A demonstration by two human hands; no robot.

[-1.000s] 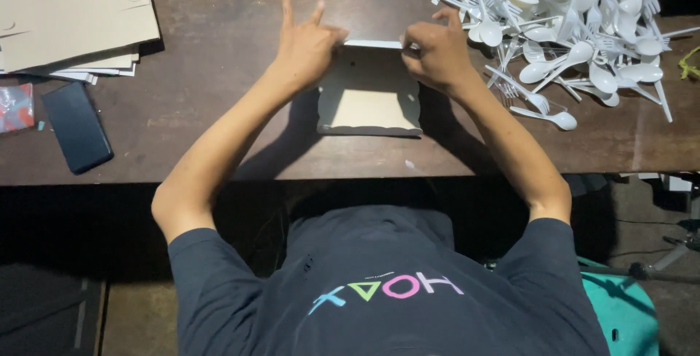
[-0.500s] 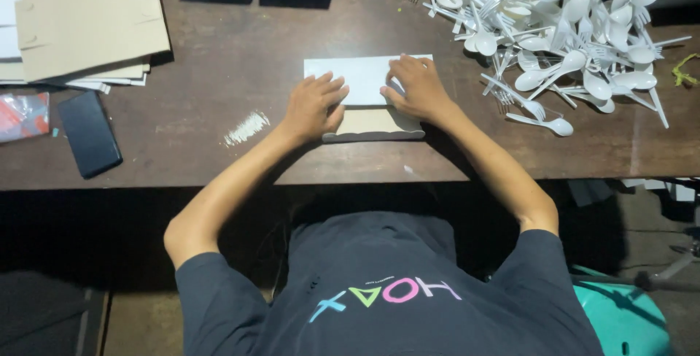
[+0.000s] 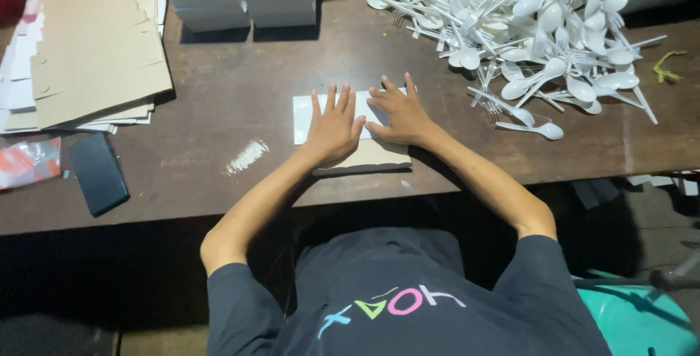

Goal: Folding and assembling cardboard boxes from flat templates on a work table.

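Head view: dark wooden bench (image 3: pixel 240 71) with a pile of white plastic cutlery (image 3: pixel 539 28) far right. Flat cardboard box (image 3: pixel 343 126) lies mid-bench, long axis left–right. Left hand (image 3: pixel 334 128) and right hand (image 3: pixel 397 114) press it, fingers spread.

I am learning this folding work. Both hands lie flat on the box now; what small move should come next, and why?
Probably slide both palms outward to crease it: the left hand and right hand press the white cardboard box flat on the table.

single head view, high above, looking steeply down over table (image 3: pixel 219 181), moderately near.
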